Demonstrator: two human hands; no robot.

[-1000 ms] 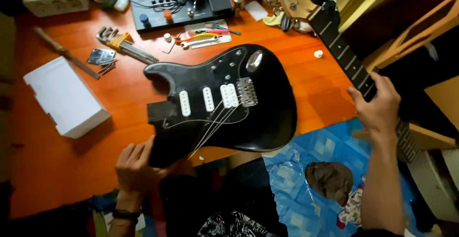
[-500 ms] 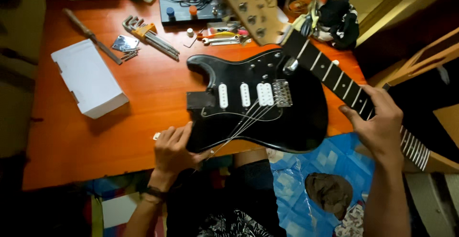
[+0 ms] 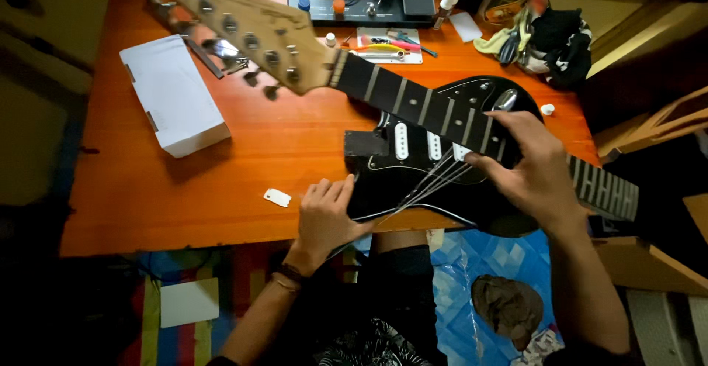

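Head cam shows the left hand (image 3: 324, 215) flat, fingers loosely spread, pinning the glossy black guitar body (image 3: 442, 159) at the orange table's (image 3: 243, 152) near edge, while the right hand (image 3: 535, 167) curls around the detached neck (image 3: 413, 100) held slantwise above it, so I'd keep those loose wiry strings (image 3: 435, 181) clear and lower it square to the pocket.

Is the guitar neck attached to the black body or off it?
Off. The right hand holds the neck slantwise above the black body, whose neck pocket is empty.
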